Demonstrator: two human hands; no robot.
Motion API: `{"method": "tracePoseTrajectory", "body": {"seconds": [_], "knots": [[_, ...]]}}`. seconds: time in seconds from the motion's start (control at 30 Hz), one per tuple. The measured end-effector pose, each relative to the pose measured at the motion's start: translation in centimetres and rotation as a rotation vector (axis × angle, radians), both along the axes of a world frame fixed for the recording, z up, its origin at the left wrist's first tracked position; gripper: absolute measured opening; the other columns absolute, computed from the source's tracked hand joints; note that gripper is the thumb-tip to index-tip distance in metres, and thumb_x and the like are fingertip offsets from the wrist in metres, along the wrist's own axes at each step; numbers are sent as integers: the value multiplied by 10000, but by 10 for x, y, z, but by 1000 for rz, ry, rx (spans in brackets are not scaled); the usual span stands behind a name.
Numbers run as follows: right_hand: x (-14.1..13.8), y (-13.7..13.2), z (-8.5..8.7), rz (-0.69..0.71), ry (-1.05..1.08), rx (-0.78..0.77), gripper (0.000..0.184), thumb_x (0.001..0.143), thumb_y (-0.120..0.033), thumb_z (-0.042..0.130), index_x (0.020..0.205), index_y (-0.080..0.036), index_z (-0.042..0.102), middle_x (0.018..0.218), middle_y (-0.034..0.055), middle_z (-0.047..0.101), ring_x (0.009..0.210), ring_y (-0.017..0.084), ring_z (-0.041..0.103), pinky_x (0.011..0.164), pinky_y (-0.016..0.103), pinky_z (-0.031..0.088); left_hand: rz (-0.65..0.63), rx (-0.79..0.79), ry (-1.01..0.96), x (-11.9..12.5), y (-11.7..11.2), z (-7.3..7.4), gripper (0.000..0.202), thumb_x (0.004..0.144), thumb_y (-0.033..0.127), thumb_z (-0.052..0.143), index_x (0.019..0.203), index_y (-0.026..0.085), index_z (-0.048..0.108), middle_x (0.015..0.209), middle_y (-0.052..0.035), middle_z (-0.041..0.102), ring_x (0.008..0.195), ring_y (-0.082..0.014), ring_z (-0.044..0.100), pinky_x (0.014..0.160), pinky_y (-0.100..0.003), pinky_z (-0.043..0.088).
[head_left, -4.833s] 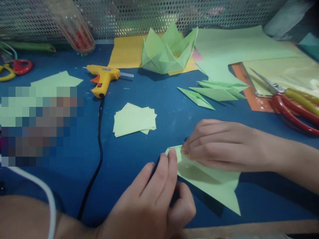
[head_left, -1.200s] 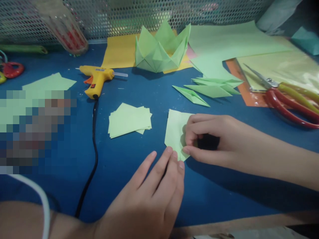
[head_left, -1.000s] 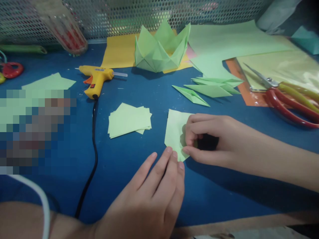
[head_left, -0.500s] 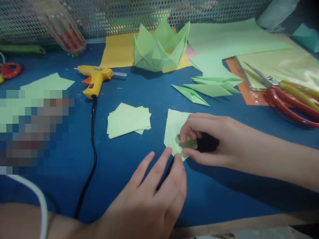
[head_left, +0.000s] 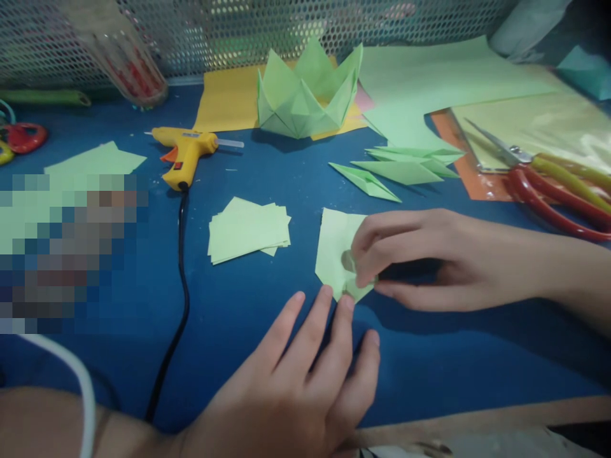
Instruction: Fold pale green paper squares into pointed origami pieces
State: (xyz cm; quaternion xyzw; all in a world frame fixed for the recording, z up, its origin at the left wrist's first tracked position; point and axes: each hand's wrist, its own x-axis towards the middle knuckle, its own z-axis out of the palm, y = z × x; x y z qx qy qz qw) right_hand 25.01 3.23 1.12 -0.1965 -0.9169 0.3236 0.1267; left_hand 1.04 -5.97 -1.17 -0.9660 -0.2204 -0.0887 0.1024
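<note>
A small piece of light green paper (head_left: 333,245) lies on the blue tabletop, its lower corners angled in to a point. My left hand (head_left: 305,369) has its fingers spread, with fingertips resting at the paper's lower edge. Over the paper's right side, my right hand (head_left: 420,257) is curled, its bent fingers and thumb close together at the edge; the part beneath them is hidden. To the left sits a stack of green paper pieces (head_left: 251,230). Folded green paper pieces (head_left: 401,168) lie beyond, and a green folded paper bowl with pointed rim (head_left: 303,105) stands at the back.
A yellow glue gun (head_left: 184,152) with a black cord (head_left: 181,273) lies left of the stack. Large scissors with red and yellow handles (head_left: 539,172) rest at the right on plastic-wrapped paper (head_left: 506,127). A clear jar (head_left: 138,76) stands by the perforated metal panel (head_left: 205,38).
My right hand has turned, its fingers and thumb shifting slightly right along the paper. My left thumb has moved out from the other fingers. The paper stays nearly in place.
</note>
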Motion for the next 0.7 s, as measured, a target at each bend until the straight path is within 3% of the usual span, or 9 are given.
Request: {"method": "tracePoseTrajectory", "body": {"seconds": [0.1, 0.3, 0.47, 0.7], "knots": [[-1, 0, -1, -16, 6, 7, 100, 893, -229, 607, 965, -174, 648, 957, 49, 590, 870, 115, 574, 767, 218, 469, 3, -13, -28, -1, 1, -1, 525, 933, 475, 390, 1312, 125, 488, 1309, -169, 574, 1231, -341, 512, 1038, -464, 319], [-10, -5, 0, -215, -57, -87, 146, 872, -326, 633, 870, -182, 612, 881, 27, 582, 738, 104, 552, 627, 208, 466, 52, -55, -79, -2, 0, 1, 473, 929, 408, 403, 1281, 105, 492, 1272, -160, 596, 1242, -315, 510, 1065, -418, 301], [-15, -11, 2, -258, -74, -143, 121, 890, -239, 573, 782, -186, 580, 828, 16, 547, 719, 100, 538, 628, 201, 453, 47, -65, -86, -3, 0, 0, 404, 944, 335, 407, 1252, 98, 519, 1254, -151, 612, 1234, -327, 519, 1060, -440, 312], [-16, -12, 2, -295, -85, -158, 115, 872, -205, 562, 759, -186, 569, 819, 22, 547, 710, 108, 536, 606, 203, 442, 55, -106, -78, 0, -1, 0, 459, 969, 399, 397, 1273, 73, 507, 1301, -197, 573, 1288, -363, 465, 1064, -481, 316]]}}
